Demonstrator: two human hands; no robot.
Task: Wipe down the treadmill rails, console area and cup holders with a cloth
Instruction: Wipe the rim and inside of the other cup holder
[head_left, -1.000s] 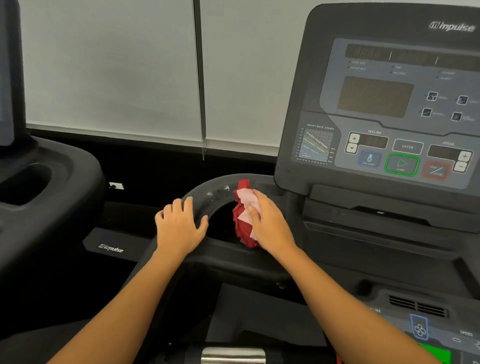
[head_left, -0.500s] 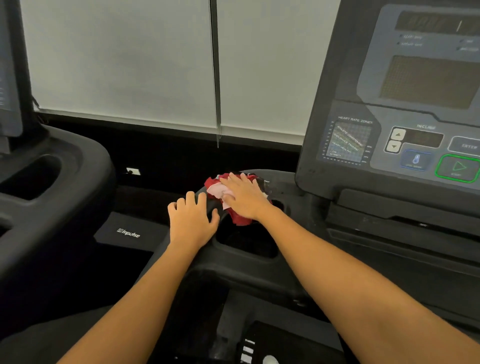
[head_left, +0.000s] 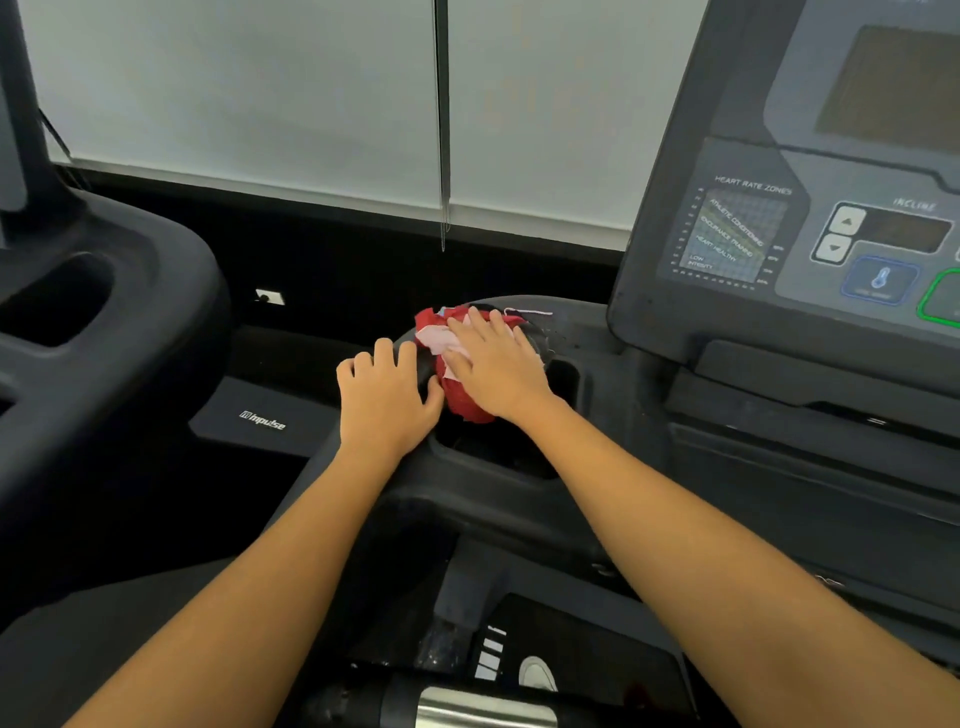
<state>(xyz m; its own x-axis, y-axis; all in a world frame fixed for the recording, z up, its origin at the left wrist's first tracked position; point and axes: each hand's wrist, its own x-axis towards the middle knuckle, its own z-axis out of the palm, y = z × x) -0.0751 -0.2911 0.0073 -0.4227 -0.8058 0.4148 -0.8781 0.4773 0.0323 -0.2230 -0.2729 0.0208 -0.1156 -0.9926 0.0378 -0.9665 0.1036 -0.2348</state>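
Pressing flat rather than pinching, the grip of the right hand (head_left: 498, 369) is an open palm with fingers spread, pinning a bunched red and pale pink cloth (head_left: 457, 358) against the upper rim of the left cup holder (head_left: 498, 447); the cloth pokes out past the fingertips toward 11 o'clock and below the thumb side toward 7 o'clock. At 9 o'clock of it, the left hand (head_left: 387, 395) lies palm down, fingers loosely curled over the curved black moulding of the treadmill, holding nothing, its thumb almost touching the cloth. The console (head_left: 769, 228), with its heart rate chart and incline buttons, rises at 2 o'clock of the hands. A second treadmill (head_left: 104, 312) stands well apart at 9 o'clock. By my reading the step in hand is the cup holder and its surround: the rim is under the cloth, while the dark well below the hand looks not yet reached. The next move probably calls for gathering the cloth into the fingers and pushing it down inside the well, sweeping round the wall, with the left hand bracing as it does now.
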